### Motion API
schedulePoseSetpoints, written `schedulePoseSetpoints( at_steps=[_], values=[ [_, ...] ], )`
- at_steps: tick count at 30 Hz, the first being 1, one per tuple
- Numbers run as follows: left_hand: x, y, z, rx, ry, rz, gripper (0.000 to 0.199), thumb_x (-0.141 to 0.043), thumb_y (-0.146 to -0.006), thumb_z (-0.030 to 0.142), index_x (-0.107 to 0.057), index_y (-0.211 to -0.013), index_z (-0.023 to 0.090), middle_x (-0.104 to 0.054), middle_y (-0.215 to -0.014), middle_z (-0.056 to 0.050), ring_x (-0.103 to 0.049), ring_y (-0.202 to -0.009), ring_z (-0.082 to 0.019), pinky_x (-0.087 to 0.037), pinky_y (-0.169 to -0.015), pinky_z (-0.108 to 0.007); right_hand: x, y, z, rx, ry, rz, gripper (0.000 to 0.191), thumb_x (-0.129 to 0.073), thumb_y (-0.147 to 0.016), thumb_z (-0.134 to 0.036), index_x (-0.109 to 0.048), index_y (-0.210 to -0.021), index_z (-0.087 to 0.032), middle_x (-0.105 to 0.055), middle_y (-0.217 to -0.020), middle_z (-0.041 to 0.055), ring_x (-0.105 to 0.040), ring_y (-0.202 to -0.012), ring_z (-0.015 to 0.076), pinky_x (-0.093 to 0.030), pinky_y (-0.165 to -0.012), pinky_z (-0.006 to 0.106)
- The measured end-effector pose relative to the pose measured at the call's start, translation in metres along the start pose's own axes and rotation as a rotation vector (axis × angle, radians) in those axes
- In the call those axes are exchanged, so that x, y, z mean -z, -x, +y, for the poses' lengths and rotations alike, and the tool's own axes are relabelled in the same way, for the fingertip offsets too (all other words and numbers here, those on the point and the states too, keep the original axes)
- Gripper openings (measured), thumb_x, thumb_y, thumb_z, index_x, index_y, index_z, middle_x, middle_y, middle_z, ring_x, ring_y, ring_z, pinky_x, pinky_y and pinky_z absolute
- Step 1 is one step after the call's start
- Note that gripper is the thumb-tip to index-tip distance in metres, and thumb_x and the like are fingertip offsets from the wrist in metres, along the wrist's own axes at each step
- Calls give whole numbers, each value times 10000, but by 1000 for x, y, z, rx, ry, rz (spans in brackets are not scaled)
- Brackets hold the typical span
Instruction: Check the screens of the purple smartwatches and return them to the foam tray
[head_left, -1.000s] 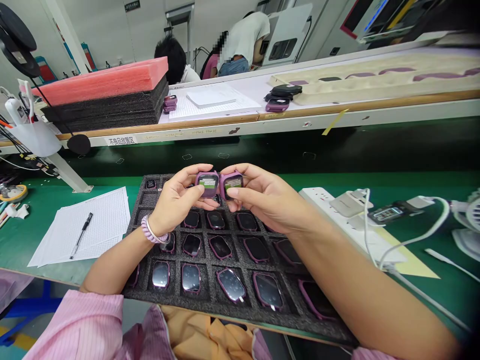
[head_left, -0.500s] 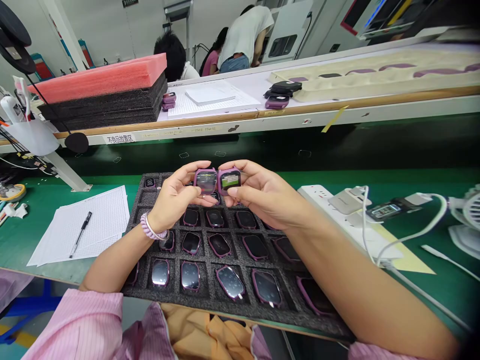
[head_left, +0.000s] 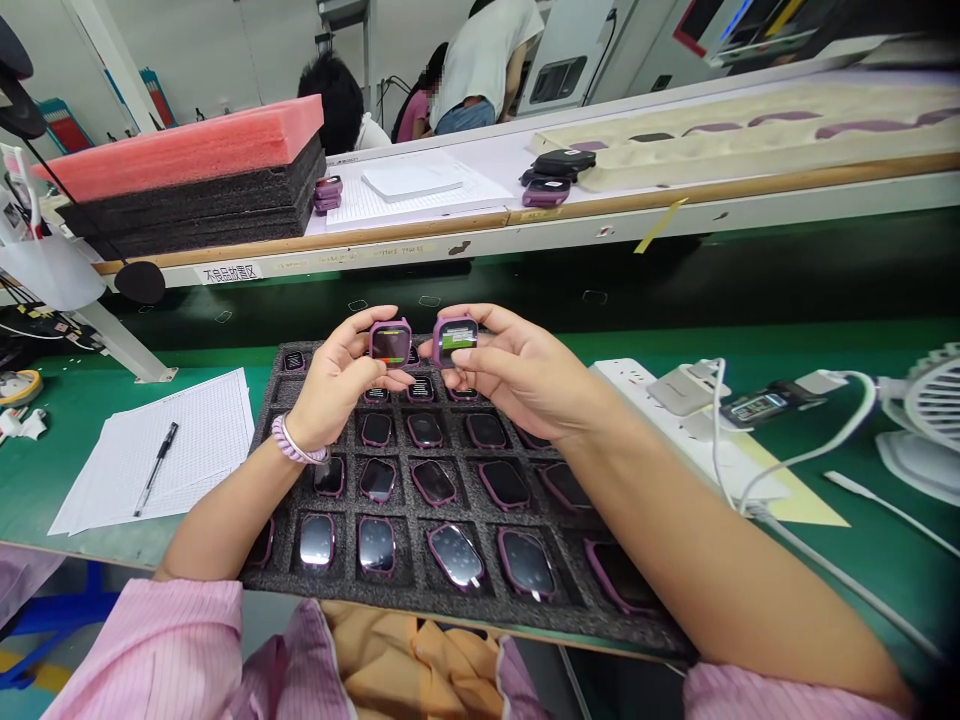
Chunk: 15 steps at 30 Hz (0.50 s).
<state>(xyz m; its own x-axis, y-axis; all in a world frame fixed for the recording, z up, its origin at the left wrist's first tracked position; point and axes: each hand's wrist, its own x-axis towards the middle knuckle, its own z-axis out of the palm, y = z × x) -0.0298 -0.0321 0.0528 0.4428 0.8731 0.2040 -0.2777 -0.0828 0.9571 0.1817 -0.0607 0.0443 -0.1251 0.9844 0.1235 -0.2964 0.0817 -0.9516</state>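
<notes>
"Head view: what changed?"
"I see a gap opened between the left watch [head_left: 391, 342] and right watch [head_left: 456, 338]; the left one's picture has changed. Each shows separately now."
"The hands?"
"Apart: left hand [head_left: 330, 385] and right hand [head_left: 525, 372] each pinch their watch above the foam tray [head_left: 480, 608]."

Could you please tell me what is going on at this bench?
A person holds a purple-cased watch in each hand, raised over the far part of a black foam tray. The left hand grips the left watch and the right hand the right watch, with a small gap between them. Both screens show colour. More watches sit in the tray's compartments, and a pen lies on paper to the left.
</notes>
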Motion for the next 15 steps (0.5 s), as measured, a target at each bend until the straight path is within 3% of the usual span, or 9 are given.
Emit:
schedulePoseSetpoints(
  at_steps=[8, 15],
  values=[
    [-3, 1, 0, -12, -31, -9, 607, -707, -693, 214, -582, -1287, 205, -703, -1103, -21, -751, -735, -125, -650, -732, -247, -1, 1, -2, 8, 52, 40, 551, -925, -656, -277, -611, -1105, -216, -759, -884, 13, -626, -580, 112, -451, -545, 233],
    [-2, 0, 1, -7, -13, 45, 649, -732, -668, 212, -583, -1300, 200, -693, -1088, -13, -752, -738, -127, -639, -724, -236, -5, 2, -5, 31, 79, 47, 553, -834, -621, -208, -608, -1125, -219, -765, -941, 9, -647, -642, 128, -474, -618, 269]
  ],
)
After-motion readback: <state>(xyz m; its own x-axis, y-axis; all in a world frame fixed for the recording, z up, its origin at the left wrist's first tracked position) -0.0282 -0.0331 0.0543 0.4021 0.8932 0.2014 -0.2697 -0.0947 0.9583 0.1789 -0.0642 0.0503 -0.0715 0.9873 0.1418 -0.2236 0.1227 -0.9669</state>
